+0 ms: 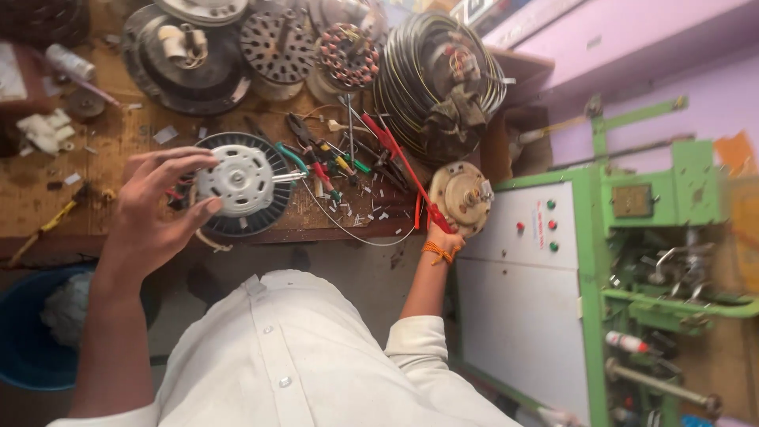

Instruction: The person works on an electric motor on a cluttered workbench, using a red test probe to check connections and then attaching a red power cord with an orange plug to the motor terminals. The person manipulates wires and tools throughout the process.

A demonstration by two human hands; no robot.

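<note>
My left hand (154, 209) grips a round fan motor (241, 182), which has a white centre hub, a short shaft and a black finned ring. The motor rests at the front edge of a wooden workbench (47, 190). My fingers curl over its left side and my thumb presses its lower rim. My right hand (443, 237), an orange thread tied at the wrist, holds a tan round motor cover (461, 198) from below at the bench's right end. Most of that hand is hidden behind the cover.
Pliers, screwdrivers and a red-handled tool (399, 154) lie scattered between the two hands. Stators, rotor discs and a big wire coil (435, 75) crowd the back of the bench. A green and white control cabinet (526, 277) stands on the right, and a blue tub (28, 332) sits at lower left.
</note>
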